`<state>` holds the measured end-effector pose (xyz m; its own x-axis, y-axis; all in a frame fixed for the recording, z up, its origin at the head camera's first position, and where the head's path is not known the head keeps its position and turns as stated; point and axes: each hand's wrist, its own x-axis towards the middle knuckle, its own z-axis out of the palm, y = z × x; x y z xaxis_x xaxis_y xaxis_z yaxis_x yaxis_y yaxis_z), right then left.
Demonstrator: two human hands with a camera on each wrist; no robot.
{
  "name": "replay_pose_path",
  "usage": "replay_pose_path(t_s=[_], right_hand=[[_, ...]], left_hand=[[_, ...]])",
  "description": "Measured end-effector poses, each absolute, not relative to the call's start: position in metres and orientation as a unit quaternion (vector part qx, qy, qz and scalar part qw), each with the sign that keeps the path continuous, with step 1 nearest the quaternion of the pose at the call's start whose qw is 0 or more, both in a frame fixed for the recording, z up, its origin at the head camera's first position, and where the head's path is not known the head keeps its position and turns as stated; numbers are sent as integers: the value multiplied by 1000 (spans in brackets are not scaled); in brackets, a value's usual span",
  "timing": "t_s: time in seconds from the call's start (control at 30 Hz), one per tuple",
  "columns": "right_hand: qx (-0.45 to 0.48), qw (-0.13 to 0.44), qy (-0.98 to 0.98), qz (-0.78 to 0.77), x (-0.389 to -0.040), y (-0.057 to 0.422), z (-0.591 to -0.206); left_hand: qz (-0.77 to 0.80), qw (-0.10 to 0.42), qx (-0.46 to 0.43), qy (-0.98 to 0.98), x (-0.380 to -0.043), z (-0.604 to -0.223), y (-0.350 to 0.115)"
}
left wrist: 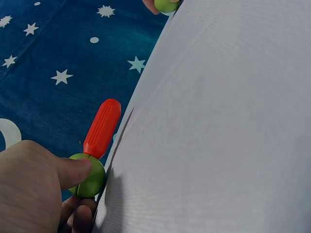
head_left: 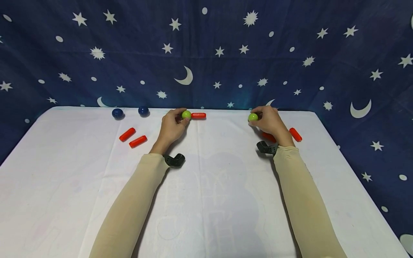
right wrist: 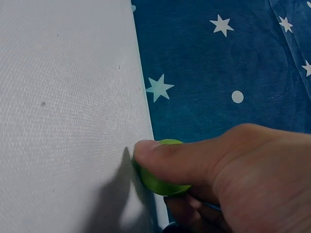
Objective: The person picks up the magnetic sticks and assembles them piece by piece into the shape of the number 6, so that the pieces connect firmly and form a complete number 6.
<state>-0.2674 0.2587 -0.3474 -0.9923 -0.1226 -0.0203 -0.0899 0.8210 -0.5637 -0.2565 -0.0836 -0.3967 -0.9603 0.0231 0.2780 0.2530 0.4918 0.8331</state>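
Observation:
Near the far table edge my left hand (head_left: 172, 125) pinches a shiny green ball (head_left: 186, 114) between thumb and fingers. A short red ridged stick (head_left: 198, 115) meets the ball end-on and points right; in the left wrist view the stick (left wrist: 103, 127) meets the ball (left wrist: 92, 180), though whether they are joined I cannot tell. Farther right, my right hand (head_left: 269, 120) holds a second green ball (head_left: 253, 117), pinched and partly covered by the thumb in the right wrist view. Below that hand lies a red stick (head_left: 268, 137), partly hidden by it.
Two dark blue balls (head_left: 118, 114) sit at the back left. Two red sticks (head_left: 127, 134) lie in front of them, and another red stick (head_left: 295, 134) is right of my right wrist. A star-patterned blue cloth (head_left: 206, 68) hangs behind the white table (head_left: 226, 186).

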Motion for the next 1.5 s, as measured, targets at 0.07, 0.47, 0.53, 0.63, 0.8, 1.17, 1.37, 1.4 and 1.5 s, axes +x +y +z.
replay_pose_path(t_s=[0.07, 0.47, 0.53, 0.63, 0.8, 1.17, 1.37, 1.4, 1.5], right_hand=[[-61, 20, 953, -295, -267, 258, -347], [-96, -23, 930, -354, -268, 238, -351], [-100, -25, 924, -369, -267, 233, -353], [-110, -32, 914, -389, -268, 226, -355], [-112, -44, 898, -424, -268, 213, -358], [-95, -12, 865, -493, -267, 190, -367], [-95, -10, 851, -517, -272, 181, -374], [-96, -9, 848, -522, -273, 179, -376], [-99, -12, 843, -528, -276, 172, -380]], left_hand=[[-498, 115, -81, -855, -257, -397, -84], [-501, 115, -84, -854, -257, -397, -84], [-501, 113, -83, -854, -257, -397, -84], [-501, 111, -82, -854, -257, -397, -84], [-498, 111, -81, -856, -258, -397, -84], [-498, 110, -77, -857, -258, -399, -84], [-493, 113, -77, -859, -259, -398, -84], [-493, 113, -76, -859, -258, -398, -84], [-494, 111, -76, -859, -258, -398, -83]])
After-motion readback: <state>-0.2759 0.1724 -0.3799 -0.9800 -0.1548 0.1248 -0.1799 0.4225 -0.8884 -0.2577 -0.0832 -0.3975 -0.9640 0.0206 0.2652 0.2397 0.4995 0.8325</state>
